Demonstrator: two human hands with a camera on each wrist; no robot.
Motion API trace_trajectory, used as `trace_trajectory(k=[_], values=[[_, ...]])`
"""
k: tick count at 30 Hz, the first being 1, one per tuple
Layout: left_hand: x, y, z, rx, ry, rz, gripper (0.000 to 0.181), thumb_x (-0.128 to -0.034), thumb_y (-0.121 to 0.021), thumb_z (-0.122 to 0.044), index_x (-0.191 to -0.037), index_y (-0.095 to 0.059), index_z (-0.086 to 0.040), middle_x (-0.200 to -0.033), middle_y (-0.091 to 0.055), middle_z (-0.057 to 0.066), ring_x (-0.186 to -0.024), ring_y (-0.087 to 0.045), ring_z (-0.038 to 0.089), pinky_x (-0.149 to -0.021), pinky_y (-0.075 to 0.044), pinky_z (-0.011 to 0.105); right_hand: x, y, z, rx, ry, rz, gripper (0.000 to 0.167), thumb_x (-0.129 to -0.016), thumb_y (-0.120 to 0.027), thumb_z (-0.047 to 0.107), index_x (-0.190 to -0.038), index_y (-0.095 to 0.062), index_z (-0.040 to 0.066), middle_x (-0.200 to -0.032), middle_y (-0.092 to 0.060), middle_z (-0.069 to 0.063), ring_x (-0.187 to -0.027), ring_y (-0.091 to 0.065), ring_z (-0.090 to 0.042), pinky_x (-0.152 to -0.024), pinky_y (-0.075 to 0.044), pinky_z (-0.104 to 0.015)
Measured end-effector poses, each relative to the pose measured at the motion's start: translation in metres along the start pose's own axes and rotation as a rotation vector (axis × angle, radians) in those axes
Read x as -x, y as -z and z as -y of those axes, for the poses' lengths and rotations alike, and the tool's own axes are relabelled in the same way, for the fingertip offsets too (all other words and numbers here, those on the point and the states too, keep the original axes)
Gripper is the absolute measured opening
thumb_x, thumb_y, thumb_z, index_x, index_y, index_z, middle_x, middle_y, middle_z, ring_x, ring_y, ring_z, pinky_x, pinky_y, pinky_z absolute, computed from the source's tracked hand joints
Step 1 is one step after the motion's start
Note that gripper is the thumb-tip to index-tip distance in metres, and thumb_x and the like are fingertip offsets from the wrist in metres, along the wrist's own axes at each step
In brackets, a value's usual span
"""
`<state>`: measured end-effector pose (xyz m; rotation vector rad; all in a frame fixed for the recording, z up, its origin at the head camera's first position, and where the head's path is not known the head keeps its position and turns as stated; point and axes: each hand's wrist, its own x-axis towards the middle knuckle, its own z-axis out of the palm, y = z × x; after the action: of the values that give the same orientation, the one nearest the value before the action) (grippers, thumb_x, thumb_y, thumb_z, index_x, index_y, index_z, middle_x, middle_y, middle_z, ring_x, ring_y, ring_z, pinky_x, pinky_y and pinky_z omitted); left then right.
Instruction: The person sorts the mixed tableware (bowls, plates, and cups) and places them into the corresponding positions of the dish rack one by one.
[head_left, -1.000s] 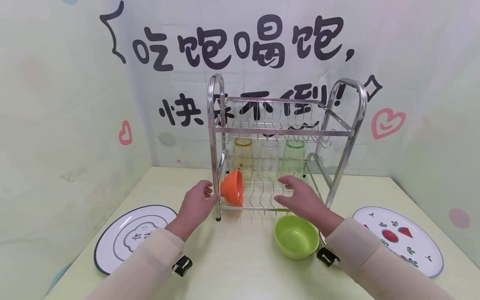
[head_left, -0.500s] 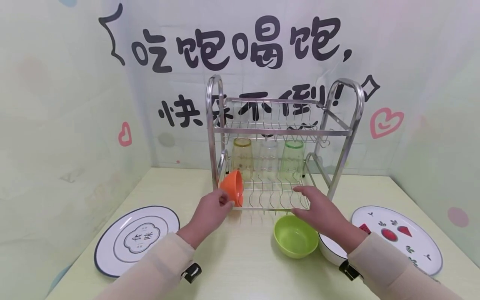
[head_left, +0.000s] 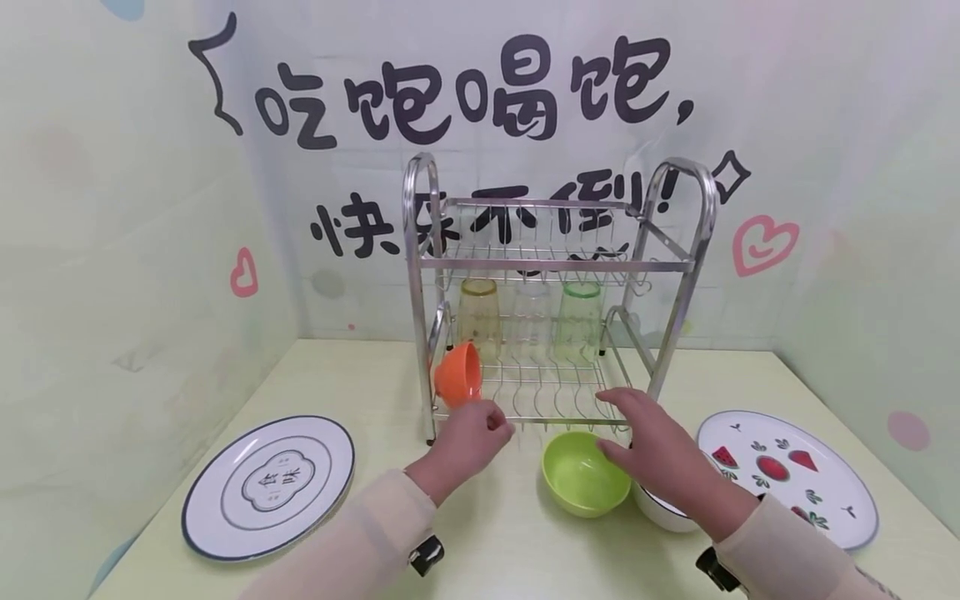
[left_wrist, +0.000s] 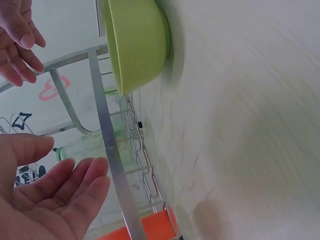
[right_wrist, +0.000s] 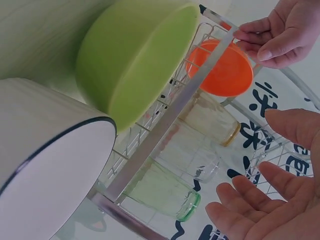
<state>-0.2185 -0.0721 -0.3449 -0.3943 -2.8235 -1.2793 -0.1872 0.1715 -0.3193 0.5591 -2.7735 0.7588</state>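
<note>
An orange bowl (head_left: pixel 454 377) stands on its side at the left end of the lower shelf of a metal dish rack (head_left: pixel 555 266), its mouth facing right. My left hand (head_left: pixel 467 440) is just in front of it, partly covering its lower edge; the left wrist view shows the fingers (left_wrist: pixel 82 192) loosely bent with nothing between them. My right hand (head_left: pixel 660 450) hovers over the green bowl (head_left: pixel 583 479) and a white bowl (head_left: pixel 666 515), thumb and fingers spread around nothing. Most of the white bowl is hidden behind that hand in the head view.
Upside-down glasses, yellow (head_left: pixel 480 321), clear (head_left: pixel 532 321) and green (head_left: pixel 580 321), line the back of the lower shelf. A blue-rimmed plate (head_left: pixel 330 433) lies left on the table, and a fruit-patterned plate (head_left: pixel 795 442) lies right. A printed curtain hangs behind.
My left hand has moved from the rack's left post rightward across the front of the orange bowl, which is now tilted slightly differently. My right hand has drawn back to the right, away from the shelf.
</note>
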Motion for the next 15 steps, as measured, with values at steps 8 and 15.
trace_trajectory(k=[8,15], values=[[-0.007,-0.017,0.006,0.013,0.010,0.006,0.015,-0.0880,-0.068,-0.014,-0.083,-0.066,0.000,-0.070,-0.058,0.002,-0.062,-0.048,0.014,-0.055,-0.042,0.025,0.011,-0.005,-0.002,0.042,0.044,-0.039,0.052,-0.082,-0.074,0.011,-0.129,-0.054,0.001,-0.132,-0.053,-0.019,-0.122,-0.051,-0.040,-0.097,-0.044,-0.054],[-0.015,-0.036,0.009,0.007,0.024,0.035,0.019,-0.0874,-0.068,-0.015,-0.075,-0.066,-0.001,-0.065,-0.053,0.000,-0.062,-0.047,0.013,-0.054,-0.040,0.025,0.016,-0.010,-0.005,0.070,0.048,-0.051,0.053,-0.080,-0.076,0.011,-0.128,-0.055,0.003,-0.129,-0.055,-0.015,-0.119,-0.053,-0.038,-0.095,-0.047,-0.051]])
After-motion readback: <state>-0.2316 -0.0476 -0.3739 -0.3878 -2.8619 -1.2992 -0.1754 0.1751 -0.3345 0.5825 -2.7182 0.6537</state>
